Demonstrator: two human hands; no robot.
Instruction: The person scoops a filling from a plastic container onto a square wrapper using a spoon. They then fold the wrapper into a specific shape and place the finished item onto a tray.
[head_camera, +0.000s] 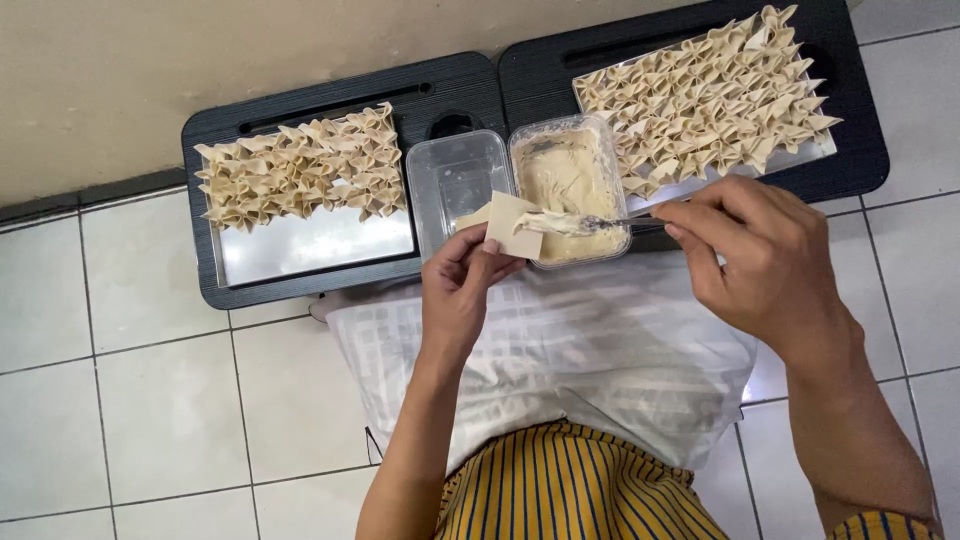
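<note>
My left hand (462, 285) pinches a square pale dumpling wrapper (508, 222) by its lower edge, holding it over the containers. Gripped in my right hand (765, 258) is a metal spoon (608, 223), whose tip rests on the wrapper with a dab of creamy filling. Behind the wrapper, a clear plastic tub (568, 185) holds the pale filling paste. An empty clear tub (455, 180) stands just left of it.
Two black lap trays (455, 85) lie on the white tiled floor by the wall. The left metal tray (315, 245) is half covered with folded dumplings (300, 165); the right one (800, 158) is nearly full of them (710, 95). A white cloth (560, 350) covers my lap.
</note>
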